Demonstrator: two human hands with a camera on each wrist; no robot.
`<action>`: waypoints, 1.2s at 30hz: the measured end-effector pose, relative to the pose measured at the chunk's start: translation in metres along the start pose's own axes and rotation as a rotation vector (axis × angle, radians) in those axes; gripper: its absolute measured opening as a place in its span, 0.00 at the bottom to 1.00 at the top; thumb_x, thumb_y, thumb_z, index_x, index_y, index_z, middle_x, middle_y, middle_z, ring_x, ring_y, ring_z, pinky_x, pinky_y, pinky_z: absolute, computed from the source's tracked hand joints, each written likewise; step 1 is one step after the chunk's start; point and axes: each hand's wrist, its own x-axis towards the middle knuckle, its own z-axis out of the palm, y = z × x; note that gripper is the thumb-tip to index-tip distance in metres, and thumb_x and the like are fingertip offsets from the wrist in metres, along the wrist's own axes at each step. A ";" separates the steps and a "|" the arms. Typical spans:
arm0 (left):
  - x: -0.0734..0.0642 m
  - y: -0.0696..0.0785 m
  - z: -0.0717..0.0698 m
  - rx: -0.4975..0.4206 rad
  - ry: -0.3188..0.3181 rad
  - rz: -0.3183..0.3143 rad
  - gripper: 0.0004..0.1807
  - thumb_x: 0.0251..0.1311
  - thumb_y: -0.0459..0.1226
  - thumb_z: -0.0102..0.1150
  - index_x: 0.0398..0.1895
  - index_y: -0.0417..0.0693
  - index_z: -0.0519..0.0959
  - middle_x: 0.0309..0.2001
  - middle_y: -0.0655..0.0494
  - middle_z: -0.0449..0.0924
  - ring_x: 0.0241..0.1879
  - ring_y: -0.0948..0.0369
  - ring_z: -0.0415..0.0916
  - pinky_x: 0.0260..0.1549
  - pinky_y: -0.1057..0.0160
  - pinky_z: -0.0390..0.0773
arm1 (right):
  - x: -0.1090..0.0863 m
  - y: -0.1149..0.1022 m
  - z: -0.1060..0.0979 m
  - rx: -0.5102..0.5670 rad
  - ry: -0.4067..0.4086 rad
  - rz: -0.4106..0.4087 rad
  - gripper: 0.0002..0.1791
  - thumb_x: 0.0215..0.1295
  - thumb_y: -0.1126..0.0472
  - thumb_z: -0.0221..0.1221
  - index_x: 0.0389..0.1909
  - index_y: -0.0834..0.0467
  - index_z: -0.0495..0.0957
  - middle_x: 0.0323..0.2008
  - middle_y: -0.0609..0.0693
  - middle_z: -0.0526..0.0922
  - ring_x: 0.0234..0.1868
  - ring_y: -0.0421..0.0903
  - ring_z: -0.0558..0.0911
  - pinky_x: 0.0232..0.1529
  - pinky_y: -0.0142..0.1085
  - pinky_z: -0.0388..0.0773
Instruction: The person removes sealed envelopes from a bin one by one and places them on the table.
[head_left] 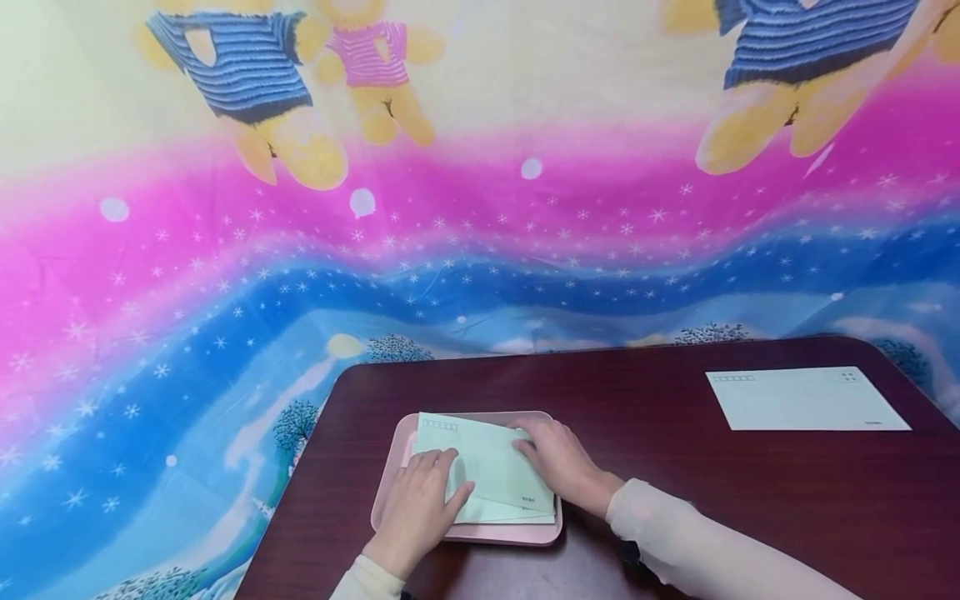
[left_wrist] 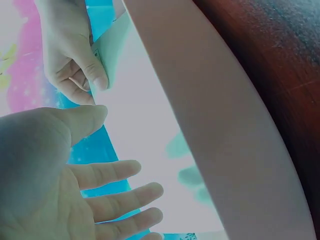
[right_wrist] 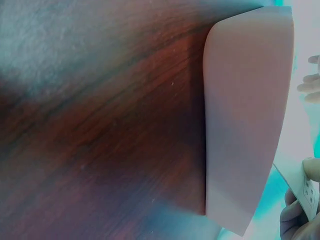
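Note:
A shallow pink tray (head_left: 384, 487) holds a small pile of pale green envelopes with printed boxes in one corner. The top envelope (head_left: 487, 462) lies askew over those beneath it. My right hand (head_left: 558, 462) pinches its right edge; in the right wrist view that hand (right_wrist: 302, 220) has its thumb on the paper and fingers underneath. At the left side, my left hand (head_left: 420, 504) lies over the tray and the envelopes. The left wrist view shows this hand (left_wrist: 75, 175) with straight, spread fingers beside the envelope (left_wrist: 145, 135), gripping nothing.
Another pale envelope (head_left: 806, 400) lies flat near the far right corner of the dark wooden table (head_left: 637, 400). A printed cloth (head_left: 525, 208) with bears and snowflakes hangs behind the table. The tray's raised wall (right_wrist: 245, 120) stands close to the right wrist camera.

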 end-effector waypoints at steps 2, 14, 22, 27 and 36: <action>0.000 0.001 -0.002 -0.003 0.005 0.001 0.25 0.61 0.51 0.66 0.56 0.46 0.80 0.50 0.50 0.85 0.53 0.52 0.81 0.46 0.49 0.80 | -0.001 -0.001 -0.001 0.009 0.006 0.000 0.12 0.66 0.64 0.65 0.50 0.55 0.84 0.50 0.49 0.87 0.55 0.48 0.84 0.52 0.47 0.81; 0.000 0.004 -0.013 -0.003 0.030 0.011 0.26 0.61 0.51 0.67 0.57 0.45 0.80 0.51 0.49 0.85 0.54 0.52 0.80 0.53 0.49 0.79 | -0.005 -0.010 -0.010 0.057 0.026 -0.005 0.16 0.66 0.62 0.66 0.54 0.54 0.83 0.52 0.48 0.87 0.55 0.46 0.85 0.51 0.45 0.82; 0.001 0.005 -0.017 0.012 0.061 0.034 0.25 0.60 0.51 0.67 0.56 0.45 0.80 0.49 0.50 0.85 0.53 0.53 0.81 0.55 0.51 0.78 | -0.005 -0.014 -0.020 0.074 0.033 -0.009 0.18 0.66 0.62 0.66 0.56 0.52 0.83 0.52 0.48 0.87 0.54 0.46 0.86 0.52 0.45 0.82; 0.002 0.005 -0.020 0.009 0.066 0.034 0.26 0.61 0.52 0.66 0.56 0.46 0.80 0.49 0.51 0.85 0.54 0.52 0.80 0.56 0.51 0.77 | -0.004 -0.015 -0.025 0.077 0.040 -0.013 0.16 0.66 0.62 0.66 0.55 0.53 0.82 0.51 0.49 0.88 0.52 0.46 0.87 0.50 0.44 0.83; 0.003 0.009 -0.025 -0.012 0.052 0.032 0.27 0.62 0.52 0.65 0.58 0.46 0.80 0.51 0.51 0.85 0.55 0.53 0.80 0.57 0.51 0.77 | -0.004 -0.014 -0.037 0.063 0.082 -0.058 0.14 0.66 0.63 0.66 0.52 0.53 0.83 0.47 0.48 0.88 0.47 0.43 0.87 0.46 0.42 0.84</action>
